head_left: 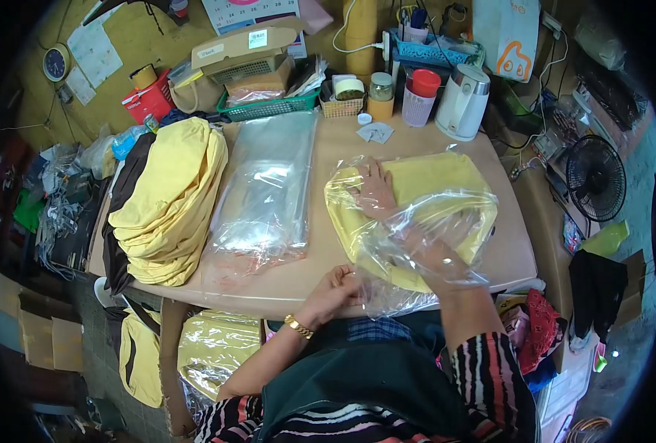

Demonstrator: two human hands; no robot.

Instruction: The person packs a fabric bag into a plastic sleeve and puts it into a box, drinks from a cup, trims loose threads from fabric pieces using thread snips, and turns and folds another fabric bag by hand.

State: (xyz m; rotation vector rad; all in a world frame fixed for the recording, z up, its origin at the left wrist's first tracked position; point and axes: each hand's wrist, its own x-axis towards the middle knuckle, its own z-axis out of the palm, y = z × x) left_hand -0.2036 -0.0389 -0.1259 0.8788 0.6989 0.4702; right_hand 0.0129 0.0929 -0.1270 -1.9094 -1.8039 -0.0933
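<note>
A folded yellow garment (438,173) lies on the table in front of me, partly inside a clear plastic bag (446,214). My right hand (376,192) rests flat on the garment's upper left part, fingers spread. The plastic wraps around my right forearm, so the arm seems to reach inside the bag. My left hand (340,286), a gold-coloured watch on its wrist, is closed on the bag's near edge at the table front. A stack of clear plastic bags (265,192) lies left of the garment. Beyond it stands a tall pile of folded yellow garments (169,199) with dark brown parts.
Along the table's back stand a green basket (269,107), a jar (381,86), a red-lidded container (418,103) and a white kettle (463,103). Small packets (376,133) lie before them. A fan (596,177) is at right. Below the table's left front, a box (173,354) holds bagged yellow garments (221,347).
</note>
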